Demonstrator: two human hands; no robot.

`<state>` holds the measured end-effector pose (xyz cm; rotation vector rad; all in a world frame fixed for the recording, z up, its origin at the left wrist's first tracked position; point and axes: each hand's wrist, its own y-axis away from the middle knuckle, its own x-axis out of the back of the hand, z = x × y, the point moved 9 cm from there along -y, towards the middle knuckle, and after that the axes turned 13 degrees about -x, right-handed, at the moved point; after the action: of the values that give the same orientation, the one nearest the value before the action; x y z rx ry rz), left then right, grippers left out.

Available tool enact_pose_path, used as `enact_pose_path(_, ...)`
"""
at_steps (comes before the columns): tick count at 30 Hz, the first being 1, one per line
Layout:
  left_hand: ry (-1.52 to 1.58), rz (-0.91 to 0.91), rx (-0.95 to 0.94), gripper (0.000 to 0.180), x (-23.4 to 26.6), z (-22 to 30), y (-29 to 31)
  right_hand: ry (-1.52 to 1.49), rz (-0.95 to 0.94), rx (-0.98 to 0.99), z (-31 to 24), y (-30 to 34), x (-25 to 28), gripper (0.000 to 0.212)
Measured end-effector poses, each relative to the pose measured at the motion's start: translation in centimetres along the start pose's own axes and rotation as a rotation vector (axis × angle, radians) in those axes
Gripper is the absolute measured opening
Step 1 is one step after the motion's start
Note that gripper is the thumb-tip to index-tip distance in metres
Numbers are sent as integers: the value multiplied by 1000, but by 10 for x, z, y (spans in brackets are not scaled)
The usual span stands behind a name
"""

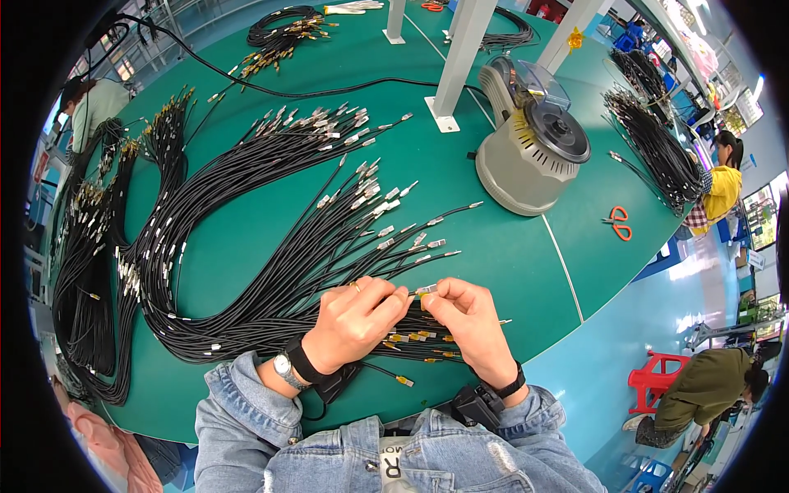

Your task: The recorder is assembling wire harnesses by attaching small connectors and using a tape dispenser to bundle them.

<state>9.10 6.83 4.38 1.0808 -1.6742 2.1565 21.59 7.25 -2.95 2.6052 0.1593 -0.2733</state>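
My left hand (355, 322) is closed in a pinch on a thin black cable close to its end. Just right of it, the thumb and forefinger of my right hand (472, 324) pinch a small white label (426, 289) at that cable's end. A bit of yellow shows under the label; the fingertips partly hide it. Beneath and beyond my hands, a big bundle of black cables (271, 287) curves across the green table, many ends carrying white tags. Several cable ends with yellow tags (419, 335) lie below my hands. One loose yellow-tagged end (403, 380) points toward me.
A beige round dispenser machine (530, 156) stands beyond my right hand, near a grey metal post (452, 82). Orange-handled scissors (618, 223) lie at the right. More cable bundles sit at the far left (283, 29) and far right (653, 148). Other people work around the table.
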Motion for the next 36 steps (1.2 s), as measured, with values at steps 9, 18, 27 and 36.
enact_pose_path(9, -15, -11, -8, 21, -1, 1, 0, 41, -4, -3, -3, 0, 0, 12)
enact_pose_path(18, -11, -17, -7, 27, -3, 2, 3, 64, 9, -9, -1, -1, 1, 10)
enact_pose_path(27, -11, -81, -40, 47, -4, 4, 1, 14, -6, 32, -3, 3, -2, 12)
enact_pose_path(36, 24, -29, 43, 42, -4, -2, 4, -124, -102, 2, 4, 8, -3, 19)
